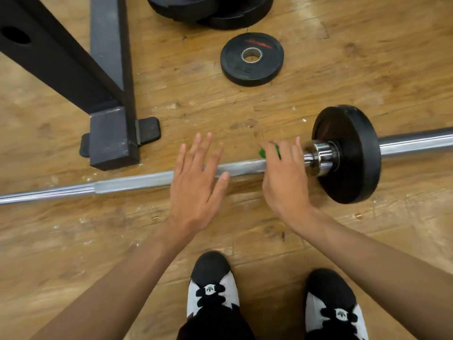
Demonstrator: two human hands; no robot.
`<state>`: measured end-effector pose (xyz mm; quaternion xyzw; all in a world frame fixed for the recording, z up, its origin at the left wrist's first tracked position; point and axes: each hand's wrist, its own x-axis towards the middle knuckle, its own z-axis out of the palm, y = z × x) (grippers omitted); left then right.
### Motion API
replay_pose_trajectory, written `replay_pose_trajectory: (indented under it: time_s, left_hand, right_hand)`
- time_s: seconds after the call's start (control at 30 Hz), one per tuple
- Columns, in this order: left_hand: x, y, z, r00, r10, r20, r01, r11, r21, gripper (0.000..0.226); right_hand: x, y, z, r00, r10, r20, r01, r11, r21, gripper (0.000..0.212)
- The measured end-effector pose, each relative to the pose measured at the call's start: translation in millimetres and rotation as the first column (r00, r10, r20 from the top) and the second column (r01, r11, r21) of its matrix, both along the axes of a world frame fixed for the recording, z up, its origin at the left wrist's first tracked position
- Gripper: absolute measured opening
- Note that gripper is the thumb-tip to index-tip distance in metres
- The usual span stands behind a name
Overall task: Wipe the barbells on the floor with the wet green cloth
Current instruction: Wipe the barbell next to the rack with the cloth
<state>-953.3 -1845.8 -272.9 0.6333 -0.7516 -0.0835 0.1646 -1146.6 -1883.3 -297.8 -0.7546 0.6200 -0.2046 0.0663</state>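
Right hand (285,177) curls over the green cloth (277,150), pressing it onto the barbell (132,184) shaft just beside the chrome collar (318,155); only slivers of cloth show. Left hand (196,190) is open, fingers spread, holding nothing, over the shaft beside the right. The barbell lies on the wooden floor (367,82), one black plate (350,155) mounted. For a thorough wipe, wrap the cloth fully round the shaft and draw it along the knurling, the left hand steadying against rolling.

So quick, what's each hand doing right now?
Left hand: open, fingers straight, over the barbell.
Right hand: grips the green cloth on the barbell.
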Motion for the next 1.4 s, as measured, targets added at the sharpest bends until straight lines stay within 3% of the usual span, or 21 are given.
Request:
replay_pose_trajectory:
  time_s: [0.17, 0.27, 0.43, 0.5, 0.6, 0.8, 0.9, 0.97, 1.03, 1.17, 1.27, 1.33, 1.4]
  left_hand:
    - [71.8, 11.6, -8.7, 0.956, 0.268, 0.115, -0.271, 0.963, 0.006, 0.066]
    - [80.0, 13.7, -20.4, 0.937, 0.282, 0.205, -0.287, 0.958, -0.007, 0.067]
    - [73.5, 15.6, -25.7, 0.921, 0.316, 0.228, -0.313, 0.948, -0.053, 0.059]
    - [72.3, 15.6, -26.9, 0.918, 0.323, 0.229, -0.316, 0.946, -0.067, 0.058]
    - [69.7, 14.3, -29.0, 0.915, 0.343, 0.212, -0.332, 0.939, -0.084, 0.056]
    - [68.0, 13.7, -30.5, 0.910, 0.365, 0.197, -0.353, 0.931, -0.094, 0.055]
    - [67.3, 13.9, -30.7, 0.911, 0.360, 0.200, -0.349, 0.933, -0.088, 0.055]
    - [67.7, 14.1, -31.1, 0.911, 0.362, 0.197, -0.350, 0.932, -0.093, 0.054]
    - [67.0, 12.7, -31.6, 0.910, 0.368, 0.190, -0.354, 0.929, -0.104, 0.054]
    - [65.1, 10.7, -32.0, 0.907, 0.377, 0.187, -0.358, 0.925, -0.128, 0.056]
    - [66.2, 11.6, -33.6, 0.907, 0.377, 0.185, -0.357, 0.925, -0.133, 0.056]
    - [66.5, 11.2, -34.8, 0.906, 0.381, 0.185, -0.359, 0.923, -0.141, 0.056]
    - [65.6, 10.5, -34.9, 0.906, 0.387, 0.173, -0.364, 0.919, -0.149, 0.056]
  right_hand:
    - [14.9, 5.0, 0.5, 0.999, -0.016, 0.045, 0.014, 0.999, 0.030, 0.053]
    - [26.2, 2.5, -1.3, 0.997, 0.072, 0.032, -0.074, 0.996, 0.051, 0.050]
    - [57.1, 3.3, 2.7, 0.954, 0.296, -0.047, -0.293, 0.954, 0.071, 0.077]
    - [63.4, 3.2, 4.1, 0.911, 0.400, -0.100, -0.396, 0.916, 0.065, 0.079]
    - [37.0, 2.6, 4.6, 0.892, 0.421, -0.165, -0.420, 0.906, 0.046, 0.057]
    - [-49.4, 19.7, 1.8, 0.973, 0.185, -0.138, -0.197, 0.977, -0.078, 0.044]
    - [-26.7, 17.5, -0.6, 0.987, 0.123, -0.102, -0.128, 0.991, -0.047, 0.035]
    - [-1.4, 14.8, -1.7, 0.984, 0.146, -0.097, -0.149, 0.989, -0.019, 0.030]
    - [18.7, 12.8, -1.3, 0.973, 0.203, -0.107, -0.208, 0.978, -0.032, 0.013]
    - [46.1, 5.9, 8.4, 0.904, 0.425, -0.044, -0.425, 0.905, 0.005, 0.066]
    - [33.3, 1.7, 8.4, 0.834, 0.539, -0.116, -0.544, 0.839, -0.011, 0.091]
    - [11.3, 3.4, 8.2, 0.858, 0.458, -0.233, -0.471, 0.882, 0.001, 0.086]
    - [-14.0, 10.4, 8.2, 0.904, 0.342, -0.257, -0.356, 0.934, -0.010, 0.073]
